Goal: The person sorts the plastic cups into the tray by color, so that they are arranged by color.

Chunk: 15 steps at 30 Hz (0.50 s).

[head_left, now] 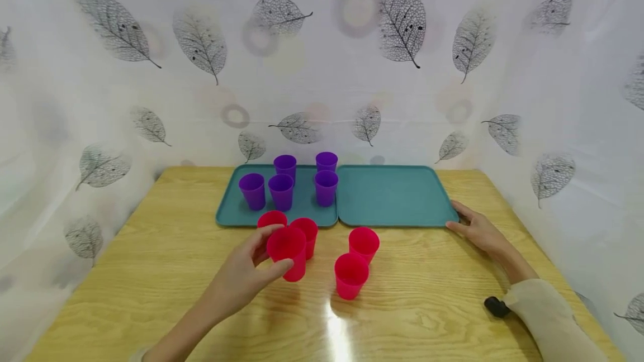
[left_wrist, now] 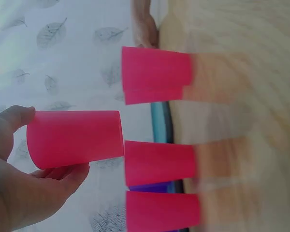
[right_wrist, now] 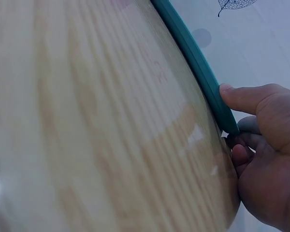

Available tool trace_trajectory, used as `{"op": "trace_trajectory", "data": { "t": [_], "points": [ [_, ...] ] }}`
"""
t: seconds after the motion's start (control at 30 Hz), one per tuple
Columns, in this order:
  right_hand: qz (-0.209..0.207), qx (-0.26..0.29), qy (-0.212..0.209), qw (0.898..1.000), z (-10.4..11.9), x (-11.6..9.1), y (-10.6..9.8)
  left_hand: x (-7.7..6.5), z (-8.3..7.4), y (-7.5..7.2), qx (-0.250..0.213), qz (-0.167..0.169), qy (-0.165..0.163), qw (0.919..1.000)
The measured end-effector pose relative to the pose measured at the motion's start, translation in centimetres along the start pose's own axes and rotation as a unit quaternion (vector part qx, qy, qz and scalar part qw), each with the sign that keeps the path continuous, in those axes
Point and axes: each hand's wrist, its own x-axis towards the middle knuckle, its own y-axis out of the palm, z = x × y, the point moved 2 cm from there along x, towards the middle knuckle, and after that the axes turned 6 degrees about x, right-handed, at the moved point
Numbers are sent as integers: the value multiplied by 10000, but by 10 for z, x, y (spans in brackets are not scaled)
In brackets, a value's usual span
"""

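In the head view my left hand [head_left: 246, 272] grips a red plastic cup [head_left: 288, 250], thumb at the near side and fingers at the far side. In the left wrist view this cup [left_wrist: 75, 139] is clear of the table, above the other cups' rims. Two red cups [head_left: 308, 239] stand just behind it, one partly hidden. Two more red cups [head_left: 350, 277] stand to its right. My right hand [head_left: 480, 233] holds the near right corner of the right teal tray [head_left: 392, 197]. In the right wrist view, the thumb presses the tray rim [right_wrist: 198, 65] and the fingers curl around the corner.
A second teal tray [head_left: 228, 211] adjoins the first on the left and bears several purple cups [head_left: 282, 193]. Both trays lie at the back of the wooden table [head_left: 402, 317], close to the leaf-patterned curtain [head_left: 322, 71]. A small black object [head_left: 496, 306] is near my right sleeve.
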Motion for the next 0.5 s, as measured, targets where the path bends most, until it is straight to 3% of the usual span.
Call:
{"op": "trace_trajectory", "data": {
  "t": [0.3,0.5],
  "points": [
    [-22,65,6,10000,-3,-1,-2,35,-36,4,344,255,593,9973],
    [-62,55,-3,10000,-2,1,-1,65,-59,11,577,255,640,9960]
  ]
}}
